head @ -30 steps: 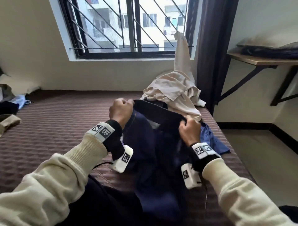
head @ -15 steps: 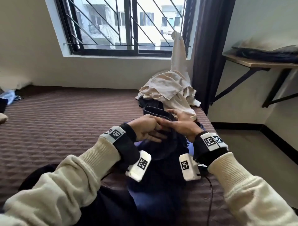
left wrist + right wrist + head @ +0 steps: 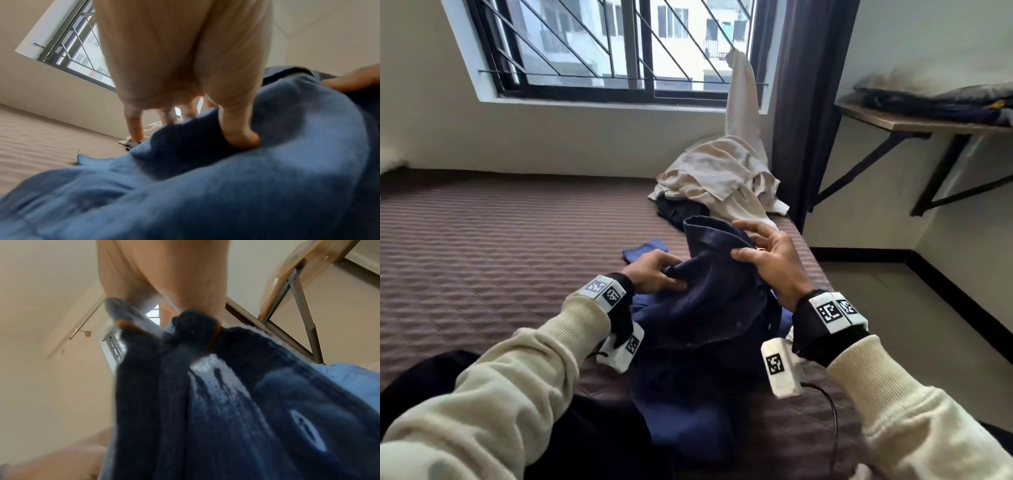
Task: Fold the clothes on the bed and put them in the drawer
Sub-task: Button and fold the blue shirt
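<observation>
A dark navy garment (image 3: pixel 702 308) hangs bunched between my hands above the brown quilted bed (image 3: pixel 482 260). My left hand (image 3: pixel 654 274) pinches a fold of it on the left; the left wrist view shows the thumb pressed into the blue cloth (image 3: pixel 226 186). My right hand (image 3: pixel 767 257) holds the garment's upper edge between thumb and fingers, the cloth (image 3: pixel 205 386) draped down from it in the right wrist view. A heap of beige clothes (image 3: pixel 722 171) lies at the far right corner of the bed, with a dark item under it. No drawer is in view.
A blue piece of cloth (image 3: pixel 643 250) lies flat on the bed beyond my left hand. A wall shelf (image 3: pixel 914 123) with dark folded fabric stands right. Bare floor (image 3: pixel 893 308) runs along the bed's right side. A barred window (image 3: pixel 619 51) and dark curtain (image 3: pixel 808 102) are ahead.
My hands, spread apart on the garment's waistband a second ago, came together. Now the right hand has lifted the upper edge while the left grips lower. The head view has shifted right.
</observation>
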Demonstrator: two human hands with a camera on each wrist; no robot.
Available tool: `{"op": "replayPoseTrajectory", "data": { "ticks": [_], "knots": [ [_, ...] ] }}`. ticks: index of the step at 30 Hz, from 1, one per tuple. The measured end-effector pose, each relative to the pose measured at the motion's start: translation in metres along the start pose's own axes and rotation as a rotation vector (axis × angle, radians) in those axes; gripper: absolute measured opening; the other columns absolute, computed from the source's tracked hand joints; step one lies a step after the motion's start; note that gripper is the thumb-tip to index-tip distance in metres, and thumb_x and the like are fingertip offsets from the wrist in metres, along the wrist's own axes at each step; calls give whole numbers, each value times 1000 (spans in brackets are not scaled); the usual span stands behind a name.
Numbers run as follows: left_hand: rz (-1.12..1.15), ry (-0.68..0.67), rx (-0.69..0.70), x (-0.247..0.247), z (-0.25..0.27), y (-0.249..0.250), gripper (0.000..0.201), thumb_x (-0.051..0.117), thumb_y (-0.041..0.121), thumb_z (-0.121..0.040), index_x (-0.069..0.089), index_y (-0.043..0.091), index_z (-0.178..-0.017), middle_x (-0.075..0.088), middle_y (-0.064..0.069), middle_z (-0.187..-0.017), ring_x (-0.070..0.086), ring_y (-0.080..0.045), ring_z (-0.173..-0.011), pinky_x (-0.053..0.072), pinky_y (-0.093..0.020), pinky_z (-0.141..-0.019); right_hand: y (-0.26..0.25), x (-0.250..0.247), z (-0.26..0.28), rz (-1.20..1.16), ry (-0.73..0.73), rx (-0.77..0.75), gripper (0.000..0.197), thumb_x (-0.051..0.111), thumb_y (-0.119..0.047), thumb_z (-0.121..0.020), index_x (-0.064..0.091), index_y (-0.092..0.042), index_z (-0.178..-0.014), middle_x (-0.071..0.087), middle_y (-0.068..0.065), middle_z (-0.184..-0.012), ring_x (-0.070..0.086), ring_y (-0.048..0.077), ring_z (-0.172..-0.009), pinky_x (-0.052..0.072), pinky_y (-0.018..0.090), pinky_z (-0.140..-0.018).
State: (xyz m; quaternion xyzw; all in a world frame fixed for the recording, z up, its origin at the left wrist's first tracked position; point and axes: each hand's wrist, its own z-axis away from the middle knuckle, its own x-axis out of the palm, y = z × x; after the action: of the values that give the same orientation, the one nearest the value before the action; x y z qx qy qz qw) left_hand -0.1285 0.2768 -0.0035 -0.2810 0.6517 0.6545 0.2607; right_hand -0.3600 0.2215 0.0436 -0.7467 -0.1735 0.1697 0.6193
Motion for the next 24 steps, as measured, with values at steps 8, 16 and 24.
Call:
{"op": "replayPoseTrajectory", "data": {
  "ticks": [8, 16, 24],
  "knots": [
    [280, 485, 39, -32, 4, 32, 30, 61, 8, -92, 58, 18, -64, 54, 10, -57, 44, 4, -51, 38, -19, -50, 27, -24, -30, -299, 118, 291, 46, 73, -2, -79, 57, 0, -123, 71, 11, -91, 69, 15, -71, 59, 30, -73],
    [-204, 624, -204, -62, 3, -22, 30, 72, 42, -82, 71, 16, -97, 72, -8, -90, 65, -22, -87, 45, -30, -74, 35, -11, -62, 287, 593, 5, 32, 70, 2, -72, 65, -24, -90, 66, -8, -80, 69, 21, -83, 57, 40, -82],
    [130, 426, -399, -28, -10, -94, 29, 79, 22, -79, 70, 4, -100, 71, -14, -88, 65, -23, -80, 53, -38, -82, 39, 27, -68, -104, -183, 279, 19, 57, -11, -95, 65, -20, -110, 58, 4, -111, 53, 18, -101, 49, 42, -86]
  ]
}}
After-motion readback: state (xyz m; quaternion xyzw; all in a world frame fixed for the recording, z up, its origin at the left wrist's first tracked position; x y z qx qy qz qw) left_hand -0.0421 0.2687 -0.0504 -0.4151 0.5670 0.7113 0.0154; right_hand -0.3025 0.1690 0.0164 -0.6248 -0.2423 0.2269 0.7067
